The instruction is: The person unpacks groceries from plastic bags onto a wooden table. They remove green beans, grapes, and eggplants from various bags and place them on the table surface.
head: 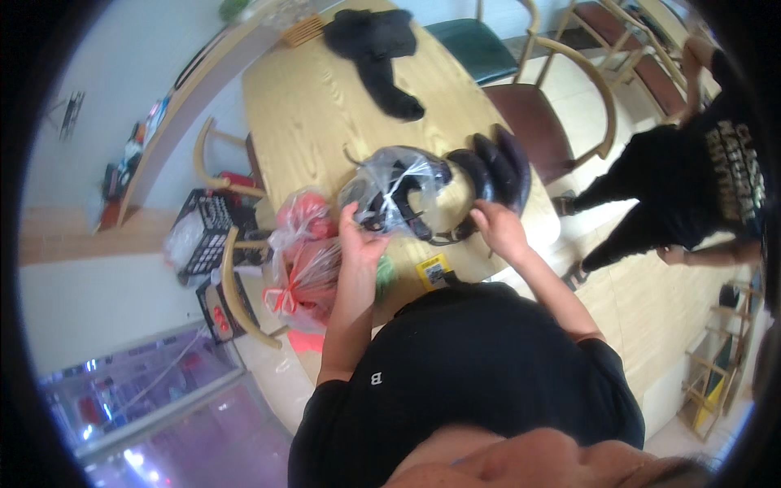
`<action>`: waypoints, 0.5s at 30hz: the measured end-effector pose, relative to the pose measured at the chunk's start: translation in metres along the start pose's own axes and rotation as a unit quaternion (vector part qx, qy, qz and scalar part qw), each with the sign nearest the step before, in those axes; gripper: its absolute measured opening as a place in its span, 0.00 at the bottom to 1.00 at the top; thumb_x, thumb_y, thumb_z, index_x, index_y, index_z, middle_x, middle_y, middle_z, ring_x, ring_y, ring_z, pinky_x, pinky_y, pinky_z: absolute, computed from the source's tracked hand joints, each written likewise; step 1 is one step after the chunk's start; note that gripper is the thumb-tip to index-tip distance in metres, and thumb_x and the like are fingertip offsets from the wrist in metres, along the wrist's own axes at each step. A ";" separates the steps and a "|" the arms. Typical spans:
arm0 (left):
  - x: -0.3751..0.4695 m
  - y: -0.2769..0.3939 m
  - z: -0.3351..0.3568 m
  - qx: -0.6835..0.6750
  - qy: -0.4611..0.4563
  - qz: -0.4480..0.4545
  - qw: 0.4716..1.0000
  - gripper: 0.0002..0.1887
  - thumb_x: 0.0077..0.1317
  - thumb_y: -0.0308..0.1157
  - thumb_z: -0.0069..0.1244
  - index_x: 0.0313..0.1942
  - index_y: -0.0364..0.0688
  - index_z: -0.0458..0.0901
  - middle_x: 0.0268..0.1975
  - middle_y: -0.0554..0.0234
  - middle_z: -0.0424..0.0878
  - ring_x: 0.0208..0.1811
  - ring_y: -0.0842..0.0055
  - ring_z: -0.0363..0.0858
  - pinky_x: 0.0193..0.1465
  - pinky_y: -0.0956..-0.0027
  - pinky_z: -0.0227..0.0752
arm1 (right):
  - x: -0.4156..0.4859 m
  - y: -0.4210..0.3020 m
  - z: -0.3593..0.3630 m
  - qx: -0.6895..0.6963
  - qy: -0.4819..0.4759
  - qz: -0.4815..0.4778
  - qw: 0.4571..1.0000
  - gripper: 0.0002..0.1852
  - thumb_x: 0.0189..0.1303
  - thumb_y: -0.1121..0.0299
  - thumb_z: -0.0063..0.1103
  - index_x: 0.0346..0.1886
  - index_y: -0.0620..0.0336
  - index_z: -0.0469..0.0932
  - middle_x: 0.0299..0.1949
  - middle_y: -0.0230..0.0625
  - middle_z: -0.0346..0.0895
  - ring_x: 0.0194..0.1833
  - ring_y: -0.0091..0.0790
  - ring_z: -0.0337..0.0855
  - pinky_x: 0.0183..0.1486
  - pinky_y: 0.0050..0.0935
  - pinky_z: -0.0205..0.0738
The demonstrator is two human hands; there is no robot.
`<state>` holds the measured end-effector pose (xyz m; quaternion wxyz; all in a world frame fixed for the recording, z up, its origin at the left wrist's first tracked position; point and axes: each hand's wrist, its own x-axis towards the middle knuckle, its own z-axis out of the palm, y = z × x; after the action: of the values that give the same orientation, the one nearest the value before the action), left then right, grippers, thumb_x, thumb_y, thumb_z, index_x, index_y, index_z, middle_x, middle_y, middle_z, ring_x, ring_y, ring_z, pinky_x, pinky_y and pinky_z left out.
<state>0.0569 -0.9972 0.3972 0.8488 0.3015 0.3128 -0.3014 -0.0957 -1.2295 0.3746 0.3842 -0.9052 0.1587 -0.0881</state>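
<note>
A clear plastic bag [396, 183] with dark eggplants partly in or under it lies on the wooden table [299, 116]. My left hand [360, 238] is at the bag's near left edge; whether its fingers grip the film cannot be told. My right hand [497, 226] is at the lower end of the row of dark purple eggplants [503, 165] on the right, its fingertips by an eggplant's stem end; its grip is unclear. Left of my left hand are plastic bags with red contents [305, 216] and a bag with a red tie [305, 287].
A black cloth item [378, 55] lies at the table's far end. A yellow card with a printed code [433, 271] is at the near edge. Chairs [531, 122] stand around the table, a black crate [207, 238] stands left, and a person in black [689, 177] is at the right.
</note>
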 end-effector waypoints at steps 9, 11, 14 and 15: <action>-0.003 -0.003 -0.028 0.008 -0.019 -0.036 0.999 0.19 0.59 0.33 0.46 0.51 0.37 0.72 0.47 0.53 0.79 0.49 0.59 0.77 0.55 0.51 0.69 | 0.030 -0.048 0.051 0.411 -0.312 0.260 0.816 0.32 0.62 0.47 0.55 0.55 0.69 0.70 0.37 0.40 0.77 0.36 0.27 0.80 0.38 0.24 0.77; -0.002 -0.002 -0.039 0.039 -0.032 -0.023 0.998 0.19 0.61 0.33 0.46 0.52 0.37 0.72 0.48 0.52 0.79 0.49 0.59 0.77 0.55 0.52 0.69 | 0.028 -0.055 0.061 0.430 -0.266 0.257 0.823 0.27 0.60 0.55 0.62 0.55 0.66 0.71 0.34 0.33 0.77 0.32 0.21 0.76 0.33 0.20 0.74; -0.011 0.002 -0.044 0.064 -0.042 -0.006 0.997 0.17 0.68 0.35 0.45 0.54 0.39 0.70 0.51 0.54 0.78 0.51 0.62 0.77 0.54 0.55 0.70 | 0.032 -0.058 0.043 0.370 -0.242 0.237 0.865 0.23 0.61 0.59 0.61 0.55 0.63 0.72 0.34 0.30 0.76 0.31 0.20 0.74 0.33 0.18 0.71; -0.017 0.002 -0.038 0.073 -0.035 0.005 0.997 0.17 0.69 0.36 0.44 0.55 0.40 0.70 0.51 0.55 0.78 0.51 0.62 0.77 0.54 0.55 0.70 | 0.033 -0.058 0.037 0.324 -0.231 0.192 0.897 0.22 0.62 0.61 0.60 0.54 0.64 0.73 0.33 0.31 0.76 0.31 0.21 0.74 0.33 0.19 0.70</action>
<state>0.0346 -0.9645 0.3862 0.8365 0.3536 0.2586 -0.3291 -0.0418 -1.1789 0.3923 0.6918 -0.6771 0.1989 0.1529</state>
